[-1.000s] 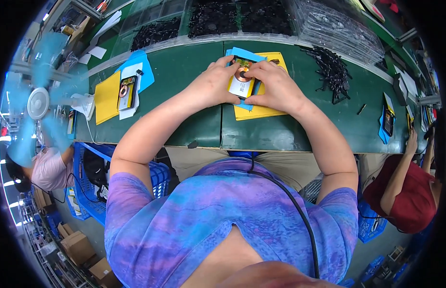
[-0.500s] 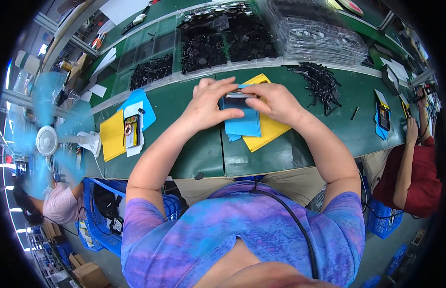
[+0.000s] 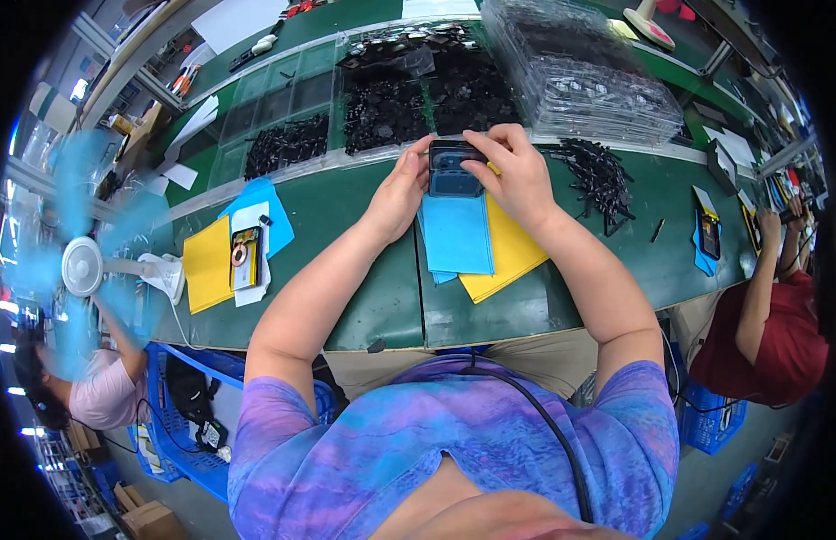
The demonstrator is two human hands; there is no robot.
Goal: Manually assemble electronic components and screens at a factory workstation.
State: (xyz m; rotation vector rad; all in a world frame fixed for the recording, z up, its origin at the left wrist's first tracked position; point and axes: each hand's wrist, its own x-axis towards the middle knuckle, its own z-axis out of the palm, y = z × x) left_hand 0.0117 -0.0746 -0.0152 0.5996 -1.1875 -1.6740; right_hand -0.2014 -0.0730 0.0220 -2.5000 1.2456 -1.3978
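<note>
Between both hands a dark, glossy phone-shaped device (image 3: 454, 183) is tilted up at the far side of the blue sheets (image 3: 458, 238). My left hand (image 3: 398, 193) is closed along its left edge, fingers mostly behind it. My right hand (image 3: 519, 184) pinches its upper right part, with the thumb on the face and the forefinger at the top edge. Beneath the blue sheets lie yellow sheets (image 3: 508, 256), sticking out to the right. Whatever is behind the device is hidden.
At left, an opened phone (image 3: 245, 256) lies on white, yellow and blue sheets beside a spinning fan (image 3: 83, 266). Trays of small black parts (image 3: 382, 108) and stacked clear trays (image 3: 598, 90) line the back. Loose black parts (image 3: 593, 180) lie right. A co-worker (image 3: 769, 333) sits far right.
The device has been tilted up, so its dark glossy face now shows. My left hand has shifted from over it to its left edge; my right fingers have moved to its top right.
</note>
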